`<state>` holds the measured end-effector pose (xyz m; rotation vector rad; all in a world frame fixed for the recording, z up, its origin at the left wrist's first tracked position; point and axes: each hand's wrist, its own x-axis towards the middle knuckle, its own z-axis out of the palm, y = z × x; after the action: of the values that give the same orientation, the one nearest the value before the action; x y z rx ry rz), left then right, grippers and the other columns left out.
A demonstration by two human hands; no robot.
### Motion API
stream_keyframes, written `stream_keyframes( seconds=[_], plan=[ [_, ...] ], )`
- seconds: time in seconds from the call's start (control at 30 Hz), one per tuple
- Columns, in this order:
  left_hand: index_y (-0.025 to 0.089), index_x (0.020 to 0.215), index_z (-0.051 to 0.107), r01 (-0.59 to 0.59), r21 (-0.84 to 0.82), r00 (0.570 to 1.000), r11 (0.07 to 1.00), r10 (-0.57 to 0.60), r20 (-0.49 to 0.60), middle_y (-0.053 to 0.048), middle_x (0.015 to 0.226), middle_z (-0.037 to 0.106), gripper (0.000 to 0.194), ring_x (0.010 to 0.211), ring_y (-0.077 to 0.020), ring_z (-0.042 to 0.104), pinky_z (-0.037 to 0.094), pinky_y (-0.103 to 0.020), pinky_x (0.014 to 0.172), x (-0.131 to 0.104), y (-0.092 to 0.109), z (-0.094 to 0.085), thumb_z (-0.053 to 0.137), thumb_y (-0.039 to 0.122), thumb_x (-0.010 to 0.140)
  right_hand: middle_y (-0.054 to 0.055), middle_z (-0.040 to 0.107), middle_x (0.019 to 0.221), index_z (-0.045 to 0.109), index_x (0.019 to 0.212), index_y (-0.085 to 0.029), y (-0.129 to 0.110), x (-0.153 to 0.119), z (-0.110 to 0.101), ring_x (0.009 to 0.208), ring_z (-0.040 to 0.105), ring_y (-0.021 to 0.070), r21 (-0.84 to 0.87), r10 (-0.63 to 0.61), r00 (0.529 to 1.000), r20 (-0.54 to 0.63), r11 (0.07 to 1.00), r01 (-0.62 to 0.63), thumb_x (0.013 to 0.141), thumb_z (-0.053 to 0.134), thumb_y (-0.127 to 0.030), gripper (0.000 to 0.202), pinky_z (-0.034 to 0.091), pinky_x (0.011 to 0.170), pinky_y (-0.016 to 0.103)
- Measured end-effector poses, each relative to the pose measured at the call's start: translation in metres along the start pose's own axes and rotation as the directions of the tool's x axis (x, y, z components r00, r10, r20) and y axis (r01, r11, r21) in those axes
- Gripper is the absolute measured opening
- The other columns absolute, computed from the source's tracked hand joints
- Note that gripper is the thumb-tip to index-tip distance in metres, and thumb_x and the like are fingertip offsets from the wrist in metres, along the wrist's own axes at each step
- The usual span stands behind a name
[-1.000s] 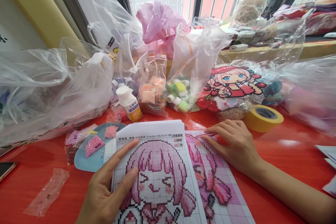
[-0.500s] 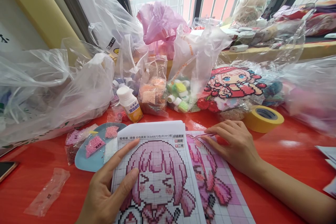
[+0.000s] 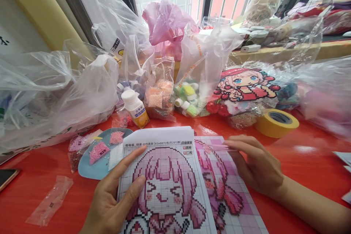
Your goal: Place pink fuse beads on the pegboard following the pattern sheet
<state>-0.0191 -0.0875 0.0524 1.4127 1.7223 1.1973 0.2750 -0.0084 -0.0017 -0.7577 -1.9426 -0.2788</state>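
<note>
My left hand (image 3: 115, 190) grips the left edge of a printed pattern sheet (image 3: 167, 186), thumb and forefinger lying on its face. The print shows a pink-haired pixel character on a grid. Partly under the sheet lies a gridded pegboard (image 3: 253, 210) carrying a bead picture (image 3: 233, 199) in pinks and dark reds; the sheet hides its left part. Above the board's upper right edge, my right hand (image 3: 257, 161) is closed, pinching a thin pink tool (image 3: 226, 145) that is blurred, its kind unclear. Left of the sheet, a blue plate (image 3: 87, 170) holds small bags of pink beads (image 3: 99, 152).
Behind the plate stands a white bottle (image 3: 135, 108). Plastic bags (image 3: 203, 58) of beads and bottles line the back of the red table (image 3: 298, 175). A finished bead picture (image 3: 246, 85) and yellow tape roll (image 3: 276, 122) are at right. A phone (image 3: 7, 177) lies far left.
My right hand has drawn back to the right and slightly down from the bead picture, taking the thin pink tool along. My left hand stays on the sheet.
</note>
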Motion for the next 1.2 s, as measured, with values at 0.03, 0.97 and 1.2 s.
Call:
stream_keyframes(
  seconds=[0.03,0.97,1.2],
  plan=[
    [0.041,0.12,0.068,0.0,0.0,1.0,1.0,0.0,0.0,0.007,0.124,0.072,0.041,0.121,-0.0239,0.064,0.048,-0.032,0.105,0.0,-0.0003,0.0002,0.069,0.045,0.079,0.004,0.068,0.092,0.055,0.123,-0.025,-0.0018,0.0001,-0.0007,0.081,0.067,0.015,0.02,-0.033,0.999,0.022,0.999,0.033,0.09,0.049,-0.005,0.039,0.055,0.07,0.027],
    [0.045,0.117,0.069,-0.024,-0.01,1.0,1.0,0.023,-0.018,0.012,0.126,0.071,0.038,0.121,-0.0202,0.063,0.048,-0.023,0.102,-0.0037,-0.0019,0.0041,0.069,0.045,0.079,0.011,0.061,0.107,0.052,0.133,-0.013,-0.0015,-0.0034,0.0025,0.102,0.058,0.0174,0.31,-0.206,0.964,0.167,0.939,0.147,0.089,0.041,0.005,0.049,0.054,0.081,0.03],
    [0.047,0.117,0.068,-0.019,-0.009,1.0,1.0,0.019,0.001,0.012,0.122,0.072,0.038,0.117,-0.0192,0.065,0.048,-0.023,0.102,-0.0036,-0.0031,0.0032,0.069,0.047,0.079,0.01,0.059,0.106,0.049,0.136,-0.014,-0.001,-0.002,0.0053,0.099,0.057,0.0169,0.324,-0.185,0.97,0.16,0.938,0.126,0.09,0.041,0.004,0.05,0.053,0.08,0.031]
  ],
)
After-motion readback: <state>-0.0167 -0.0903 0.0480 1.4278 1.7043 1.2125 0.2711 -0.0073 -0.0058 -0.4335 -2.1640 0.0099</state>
